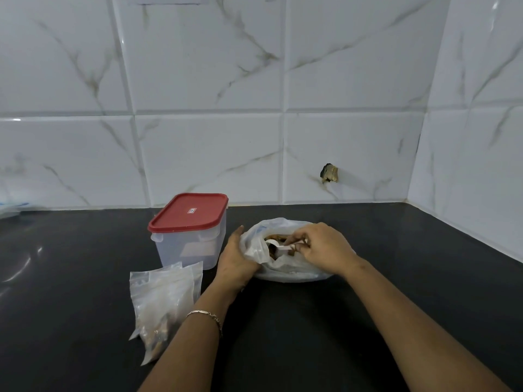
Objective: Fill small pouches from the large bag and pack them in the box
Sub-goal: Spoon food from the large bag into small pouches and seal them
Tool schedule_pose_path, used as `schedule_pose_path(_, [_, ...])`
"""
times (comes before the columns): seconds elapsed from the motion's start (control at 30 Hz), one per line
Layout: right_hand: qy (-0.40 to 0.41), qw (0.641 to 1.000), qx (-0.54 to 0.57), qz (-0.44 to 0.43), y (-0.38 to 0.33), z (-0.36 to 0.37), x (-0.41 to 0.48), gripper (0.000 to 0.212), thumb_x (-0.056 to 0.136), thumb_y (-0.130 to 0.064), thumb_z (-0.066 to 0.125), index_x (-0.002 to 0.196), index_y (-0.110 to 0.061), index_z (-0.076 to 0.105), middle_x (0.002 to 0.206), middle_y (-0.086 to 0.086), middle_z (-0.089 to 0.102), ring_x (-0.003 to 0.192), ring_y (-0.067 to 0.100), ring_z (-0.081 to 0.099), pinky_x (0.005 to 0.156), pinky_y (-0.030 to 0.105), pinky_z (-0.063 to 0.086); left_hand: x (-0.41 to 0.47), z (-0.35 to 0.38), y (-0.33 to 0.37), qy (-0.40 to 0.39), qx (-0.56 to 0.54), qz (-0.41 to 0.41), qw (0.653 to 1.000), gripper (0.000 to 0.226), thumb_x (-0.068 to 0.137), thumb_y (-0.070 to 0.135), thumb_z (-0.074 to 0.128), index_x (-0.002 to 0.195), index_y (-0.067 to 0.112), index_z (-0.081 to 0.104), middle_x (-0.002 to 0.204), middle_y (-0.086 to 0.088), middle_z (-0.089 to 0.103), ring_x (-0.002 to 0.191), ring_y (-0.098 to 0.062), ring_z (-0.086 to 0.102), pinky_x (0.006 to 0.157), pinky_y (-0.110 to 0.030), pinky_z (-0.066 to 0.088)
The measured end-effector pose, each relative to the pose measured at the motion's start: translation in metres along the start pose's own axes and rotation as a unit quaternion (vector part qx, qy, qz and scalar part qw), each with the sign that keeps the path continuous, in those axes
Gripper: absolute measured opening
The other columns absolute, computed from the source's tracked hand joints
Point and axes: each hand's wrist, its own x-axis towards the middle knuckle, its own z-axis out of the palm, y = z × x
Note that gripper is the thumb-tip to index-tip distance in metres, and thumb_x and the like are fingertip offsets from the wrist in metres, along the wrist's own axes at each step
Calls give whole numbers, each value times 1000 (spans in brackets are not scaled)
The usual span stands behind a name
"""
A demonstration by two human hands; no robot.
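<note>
A large white plastic bag (288, 271) lies open on the black counter, with brown pieces showing inside. My left hand (236, 257) grips the bag's left rim and holds its mouth open. Over the opening, my right hand (322, 247) pinches the handle of a small white scoop (278, 246) that dips into the bag. A clear plastic box (188, 241) with a red lid (189, 212) shut on it stands to the left of the bag. In front of the box lie clear small pouches (164, 304), at least one holding brown pieces.
The black counter (311, 321) runs back to a white marble-tiled wall (254, 137) and a side wall at the right. A chipped hole (329, 173) marks a tile behind the bag. A pale object (11, 206) sits at the far left edge.
</note>
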Motion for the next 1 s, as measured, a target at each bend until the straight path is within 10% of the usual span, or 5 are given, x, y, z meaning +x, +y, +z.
schedule_pose_path(0.6, [-74, 982, 166, 40, 17, 1, 4, 28, 93, -12, 59, 98, -34, 75, 99, -13, 71, 91, 13, 66, 84, 34, 54, 4, 2, -1, 14, -39, -32, 999, 49, 84, 16, 70, 124, 25, 44, 113, 3, 54, 108, -17, 54, 95, -38, 50])
schedule_pose_path(0.77, [-111, 949, 278, 99, 15, -6, 3, 28, 89, 2, 59, 102, -15, 75, 82, -5, 71, 74, 1, 63, 60, 7, 44, 5, 2, -1, 4, -44, -32, 999, 39, 87, 20, 68, 111, 30, 39, 100, 10, 50, 96, -10, 51, 81, -29, 44])
schedule_pose_path(1.0, [-153, 929, 286, 176, 9, -7, 3, 25, 86, 3, 58, 97, -14, 72, 69, -4, 65, 57, 1, 50, 54, 13, 36, 2, 2, -1, -5, -33, -23, 999, 55, 86, 23, 68, 134, 22, 41, 117, 4, 53, 110, -16, 53, 97, -37, 47])
